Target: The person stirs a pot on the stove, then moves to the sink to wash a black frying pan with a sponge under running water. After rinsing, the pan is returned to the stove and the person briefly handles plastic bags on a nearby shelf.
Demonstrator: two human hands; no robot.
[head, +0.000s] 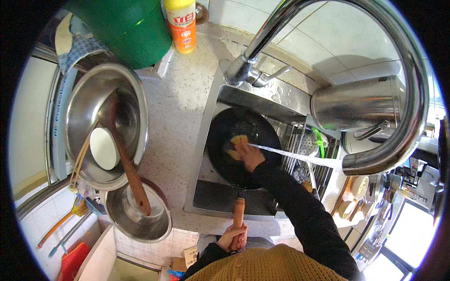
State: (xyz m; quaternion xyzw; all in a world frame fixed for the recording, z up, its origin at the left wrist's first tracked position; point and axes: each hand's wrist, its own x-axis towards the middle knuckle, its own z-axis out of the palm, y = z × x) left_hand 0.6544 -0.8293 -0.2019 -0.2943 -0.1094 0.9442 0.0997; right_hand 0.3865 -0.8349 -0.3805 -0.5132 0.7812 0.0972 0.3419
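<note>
A black wok (225, 130) lies in the stainless steel sink (200, 175), its wooden handle (239, 210) sticking out over the front edge. My left hand (232, 237) is wrapped around the end of that handle. Inside the wok, my right hand (251, 158) presses a yellow sponge (239, 139) against the black surface; my fingers cover part of it. From the curved chrome faucet (404, 147) a stream of water (299, 157) runs down to the right hand.
Left of the sink stand a large steel bowl (79, 116) holding a white bowl (104, 149) and a wooden spatula (128, 168), and a smaller steel bowl (158, 224). A yellow detergent bottle (182, 28) is behind. At right are a wire rack (293, 147) and a steel pot (355, 103).
</note>
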